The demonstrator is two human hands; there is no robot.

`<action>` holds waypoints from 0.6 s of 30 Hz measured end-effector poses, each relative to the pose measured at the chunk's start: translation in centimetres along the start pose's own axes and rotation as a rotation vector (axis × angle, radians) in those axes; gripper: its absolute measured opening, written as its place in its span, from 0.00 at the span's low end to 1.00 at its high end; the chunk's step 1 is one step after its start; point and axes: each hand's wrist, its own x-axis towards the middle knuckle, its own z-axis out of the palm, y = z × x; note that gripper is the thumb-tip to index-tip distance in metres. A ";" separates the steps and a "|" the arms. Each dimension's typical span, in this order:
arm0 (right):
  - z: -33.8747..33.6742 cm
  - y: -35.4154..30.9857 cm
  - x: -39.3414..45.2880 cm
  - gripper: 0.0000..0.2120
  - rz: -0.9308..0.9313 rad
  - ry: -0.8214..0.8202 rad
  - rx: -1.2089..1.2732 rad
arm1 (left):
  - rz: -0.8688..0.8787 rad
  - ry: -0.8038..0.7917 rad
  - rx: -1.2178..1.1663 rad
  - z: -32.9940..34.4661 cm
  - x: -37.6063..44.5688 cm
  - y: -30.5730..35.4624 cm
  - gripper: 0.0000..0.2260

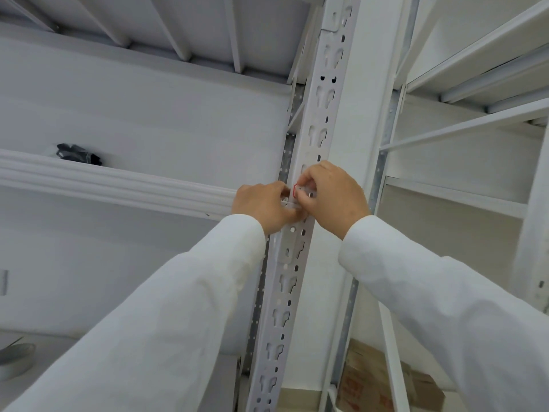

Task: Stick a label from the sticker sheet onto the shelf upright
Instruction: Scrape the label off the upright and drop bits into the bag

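Observation:
The white perforated shelf upright [319,114] runs from bottom centre up to the top of the head view. Both hands meet on it at mid height. My right hand [332,194] pinches a small white label with a red border [298,190] against the upright's face. My left hand [263,205] is closed beside it, holding a thin strip of white sheet [289,203] at the upright's left edge. Fingers hide most of the label and the sheet.
A white shelf beam [113,181] runs left from the upright, with a dark bundle [78,154] on the shelf behind it. More white shelving [463,126] stands at the right. Cardboard boxes [371,379] sit low right; a grey roll [15,358] lies bottom left.

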 end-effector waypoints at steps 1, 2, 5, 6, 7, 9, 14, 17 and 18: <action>-0.4 -0.1 0.4 0.04 0.033 -0.049 0.019 | -0.003 -0.006 -0.003 -0.1 0.0 0.0 0.20; -0.8 -0.1 0.7 0.03 0.059 -0.086 0.051 | -0.005 -0.012 -0.004 -0.2 0.0 0.0 0.21; -1.6 0.2 0.8 0.01 0.078 -0.045 0.146 | -0.003 -0.023 0.013 -0.2 -0.1 0.0 0.20; -1.7 0.3 0.7 0.01 0.075 -0.017 0.145 | -0.004 -0.020 0.018 -0.1 -0.1 0.0 0.20; -1.7 0.3 0.5 0.02 0.070 -0.010 0.127 | -0.007 -0.017 0.018 -0.1 -0.1 0.0 0.20; -1.4 0.5 0.4 0.02 0.065 -0.032 0.077 | -0.012 -0.014 0.012 0.0 -0.1 0.0 0.20; -0.8 0.0 0.3 0.03 0.085 -0.030 0.034 | -0.004 -0.003 0.002 0.1 0.0 -0.1 0.20; -0.6 -0.2 0.3 0.05 0.091 -0.034 0.034 | 0.003 -0.004 0.015 0.2 0.1 -0.2 0.20; -0.7 -0.2 0.4 0.05 0.082 -0.038 0.020 | 0.006 -0.004 0.013 0.2 0.1 -0.2 0.20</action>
